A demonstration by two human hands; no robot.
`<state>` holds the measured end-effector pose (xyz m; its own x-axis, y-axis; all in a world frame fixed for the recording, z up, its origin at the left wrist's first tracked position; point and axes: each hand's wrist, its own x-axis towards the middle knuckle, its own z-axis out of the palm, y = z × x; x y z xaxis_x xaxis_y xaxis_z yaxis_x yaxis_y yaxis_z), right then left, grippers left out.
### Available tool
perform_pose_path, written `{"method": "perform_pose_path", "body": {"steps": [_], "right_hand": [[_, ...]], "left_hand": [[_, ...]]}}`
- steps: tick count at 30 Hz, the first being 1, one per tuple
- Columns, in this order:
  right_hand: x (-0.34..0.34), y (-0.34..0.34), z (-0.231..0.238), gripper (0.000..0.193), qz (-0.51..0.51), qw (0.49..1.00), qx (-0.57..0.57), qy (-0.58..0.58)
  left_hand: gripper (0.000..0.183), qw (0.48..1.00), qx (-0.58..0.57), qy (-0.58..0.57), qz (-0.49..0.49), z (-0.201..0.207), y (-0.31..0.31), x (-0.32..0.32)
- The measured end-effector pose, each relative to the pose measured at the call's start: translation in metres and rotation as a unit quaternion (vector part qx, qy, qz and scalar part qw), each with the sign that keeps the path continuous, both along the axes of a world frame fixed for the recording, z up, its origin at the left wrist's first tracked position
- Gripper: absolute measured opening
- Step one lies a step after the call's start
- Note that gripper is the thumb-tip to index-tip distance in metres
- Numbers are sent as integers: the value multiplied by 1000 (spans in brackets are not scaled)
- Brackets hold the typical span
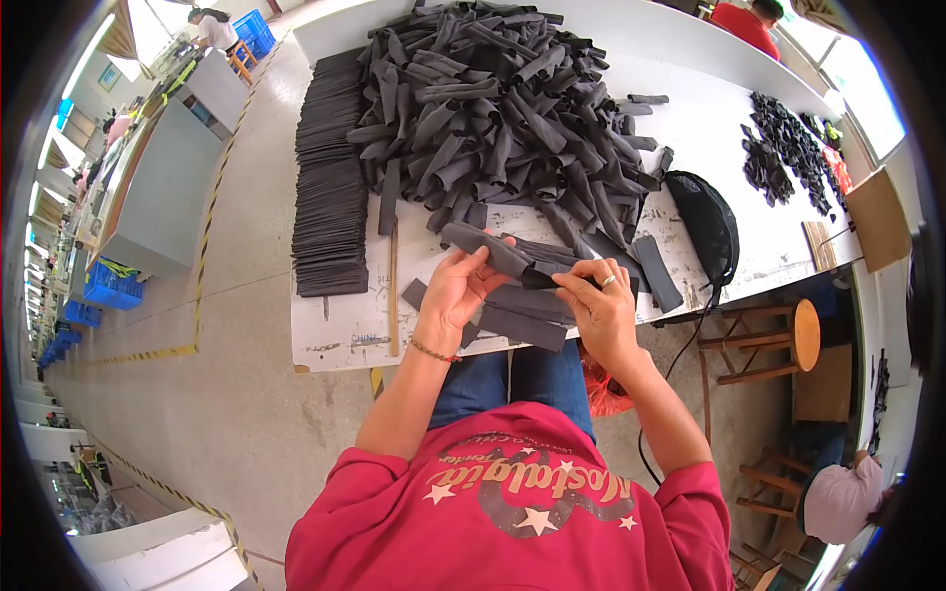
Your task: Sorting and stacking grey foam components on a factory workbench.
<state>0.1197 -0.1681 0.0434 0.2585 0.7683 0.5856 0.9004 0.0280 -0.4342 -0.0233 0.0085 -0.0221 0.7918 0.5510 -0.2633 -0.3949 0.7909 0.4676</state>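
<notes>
My left hand (459, 292) holds a dark grey fabric piece (501, 258) that looks folded or tubular, with the thumb on top of it. The thumb and fingers of my right hand (601, 307) pinch its right end. Under and beside my hands lie several flat dark strips (522, 323) near the table's front edge. A large heap of curled dark fabric pieces (493, 118) rises just beyond. To the left, a long, tight row of flat dark pieces (330, 177) is stacked along the table.
A thin wooden stick (394, 295) lies left of my hands. To the right sit a black rounded object with a cord (704, 229) and small dark scraps (788, 148). Wooden stools (806, 335) stand right of the table. Other people (849, 497) are farther off.
</notes>
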Motion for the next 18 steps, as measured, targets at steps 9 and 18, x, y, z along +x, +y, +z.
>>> {"method": "perform_pose_path", "body": {"steps": [9, 18], "right_hand": [[11, 3, 8, 28, 8, 995, 25, -100], [1, 5, 7, 32, -25, 983, 76, -168]], "left_hand": [[31, 998, 52, -12, -32, 14, -11, -4], [30, 996, 84, 36, 22, 40, -21, -8]]}}
